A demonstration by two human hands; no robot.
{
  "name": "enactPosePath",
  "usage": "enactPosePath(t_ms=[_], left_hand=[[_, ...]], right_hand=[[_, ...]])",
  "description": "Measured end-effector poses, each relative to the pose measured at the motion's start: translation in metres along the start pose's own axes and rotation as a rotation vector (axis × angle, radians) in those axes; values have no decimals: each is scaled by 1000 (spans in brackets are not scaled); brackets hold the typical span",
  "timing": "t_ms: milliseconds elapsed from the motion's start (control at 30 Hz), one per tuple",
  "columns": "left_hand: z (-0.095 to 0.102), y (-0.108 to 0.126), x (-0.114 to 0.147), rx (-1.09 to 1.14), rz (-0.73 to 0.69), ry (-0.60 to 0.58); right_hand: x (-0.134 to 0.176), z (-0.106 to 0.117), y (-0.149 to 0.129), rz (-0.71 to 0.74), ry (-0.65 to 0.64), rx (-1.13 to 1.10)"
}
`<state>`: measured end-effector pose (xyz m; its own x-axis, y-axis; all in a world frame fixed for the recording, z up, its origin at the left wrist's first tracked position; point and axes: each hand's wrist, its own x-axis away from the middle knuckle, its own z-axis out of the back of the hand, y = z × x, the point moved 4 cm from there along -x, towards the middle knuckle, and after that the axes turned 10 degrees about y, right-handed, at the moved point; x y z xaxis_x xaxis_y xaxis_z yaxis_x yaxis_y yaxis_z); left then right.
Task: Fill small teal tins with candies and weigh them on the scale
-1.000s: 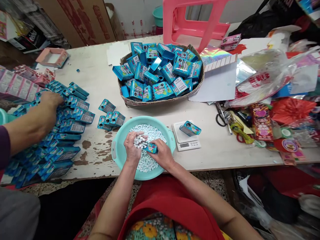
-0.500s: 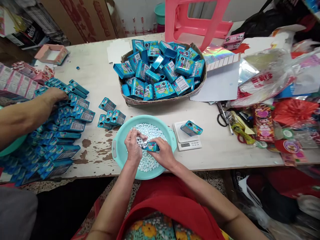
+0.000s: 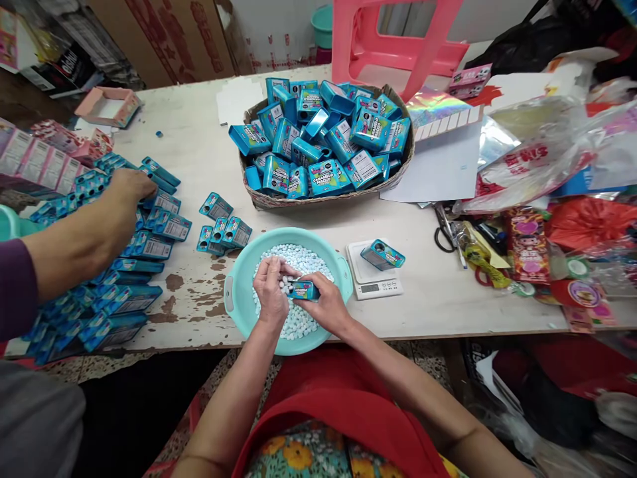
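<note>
A turquoise basin (image 3: 233,318) at the table's front edge holds many small pale candies (image 3: 303,325). Over it, my right hand (image 3: 326,304) grips a small blue candy box (image 3: 304,290) lying on its side, its end turned left. My left hand (image 3: 271,289) is cupped around some candies at that end of the box. Just right of the basin, another blue box (image 3: 382,254) rests on a white digital scale (image 3: 371,288). Several blue boxes (image 3: 236,232) stand to the left of the basin.
A cardboard tray (image 3: 318,199) heaped with blue boxes sits behind the basin. At left, a co-worker's hand (image 3: 127,192) reaches over rows of blue boxes (image 3: 119,299). Scissors (image 3: 442,232), plastic bags (image 3: 527,159) and wrappers clutter the right side. A pink stool (image 3: 343,46) stands at the back.
My left hand has tipped slightly toward the box, and fewer candies show in it. The co-worker's arm at left has shifted, with a purple sleeve now in view.
</note>
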<state>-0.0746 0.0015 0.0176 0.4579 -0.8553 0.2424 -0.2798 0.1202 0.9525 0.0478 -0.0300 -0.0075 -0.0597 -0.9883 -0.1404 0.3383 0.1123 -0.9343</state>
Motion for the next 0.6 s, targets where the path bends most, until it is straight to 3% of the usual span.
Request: enactPosePath(t_ms=[333, 467, 533, 600], left_hand=[[-4, 4, 4, 35, 8, -65], [22, 2, -14, -2, -35, 36], [46, -9, -24, -216, -53, 81], [65, -27, -27, -647, -83, -12]], right_hand=[[0, -2, 7, -46, 30, -108], [4, 7, 5, -9, -1, -187], [5, 14, 6, 25, 0, -232], [6, 18, 10, 56, 3, -214]])
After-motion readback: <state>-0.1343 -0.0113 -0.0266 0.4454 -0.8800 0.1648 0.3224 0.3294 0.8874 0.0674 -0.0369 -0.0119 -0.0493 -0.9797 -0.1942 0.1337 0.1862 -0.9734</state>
